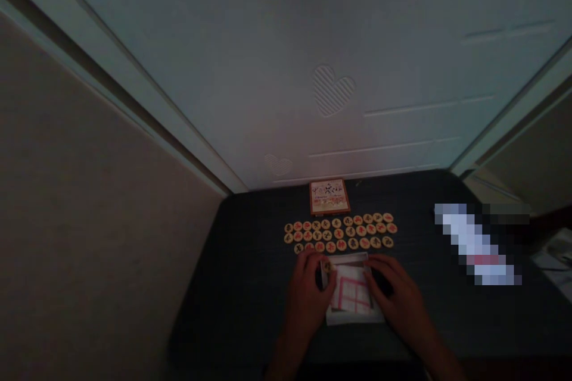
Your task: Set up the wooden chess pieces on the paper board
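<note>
A white open box (355, 318) stands on the dark table before me, with a folded sheet printed with a pink grid (355, 293) inside it. At its left wall, my left hand (309, 286) pinches a round Chinese chess piece (328, 266) between thumb and fingers. My right hand (397, 292) grips the box's right wall, thumb on the inner side and fingers along the top corner. Just beyond the box, several round wooden Chinese chess pieces (338, 233) with red or dark characters lie in three rows. The left fingertips partly cover the nearest row.
A red-edged box lid (329, 196) with dark characters lies behind the pieces. Past the far edge of the table (250, 286) rises a pale panel with heart reliefs (333, 92). To the right lies a pixelated pale object (476, 244). A wall (89, 190) stands to the left.
</note>
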A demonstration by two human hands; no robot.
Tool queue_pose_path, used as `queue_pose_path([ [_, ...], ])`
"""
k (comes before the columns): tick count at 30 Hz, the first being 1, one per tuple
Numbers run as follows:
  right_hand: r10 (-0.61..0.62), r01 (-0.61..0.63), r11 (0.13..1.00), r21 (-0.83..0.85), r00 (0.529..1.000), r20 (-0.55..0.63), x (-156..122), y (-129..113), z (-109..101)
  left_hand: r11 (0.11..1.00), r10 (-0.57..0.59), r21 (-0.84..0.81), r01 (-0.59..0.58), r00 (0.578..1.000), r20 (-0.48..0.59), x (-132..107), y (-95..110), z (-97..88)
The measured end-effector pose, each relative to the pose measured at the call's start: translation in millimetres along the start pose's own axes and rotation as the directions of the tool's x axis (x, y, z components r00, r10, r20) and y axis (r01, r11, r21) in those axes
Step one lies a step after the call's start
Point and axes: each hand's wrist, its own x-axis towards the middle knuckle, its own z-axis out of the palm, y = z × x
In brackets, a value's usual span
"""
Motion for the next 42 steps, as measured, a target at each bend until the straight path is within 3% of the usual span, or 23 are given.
queue_pose_path([
  [9, -0.015, 0.015, 1.000, 0.002, 1.000, 0.013, 1.0, 0.6, -1.7, 0.999, -0.048, -0.018, 0.048, 0.999, 0.022, 2.9, -1.8, 8.0],
  [29, 0.030, -0.031, 0.999, 0.033, 0.999, 0.014, 2.8, -4.9, -2.5, 0.989, -0.100, -0.102, 0.107, 0.992, 0.078, 0.6, -5.7, 2.7],
  [35, 0.027, -0.027, 0.999, 0.042, 1.000, 0.007, 3.0, -4.2, -2.6, 0.987, -0.064, -0.146, 0.071, 0.997, 0.050, 0.6, -6.7, 2.1],
  [42, 0.031, -0.032, 0.999, 0.037, 0.999, 0.013, 3.0, -4.4, -3.4, 0.982, -0.100, -0.163, 0.099, 0.995, 0.005, -5.8, -14.1, -8.4],
])
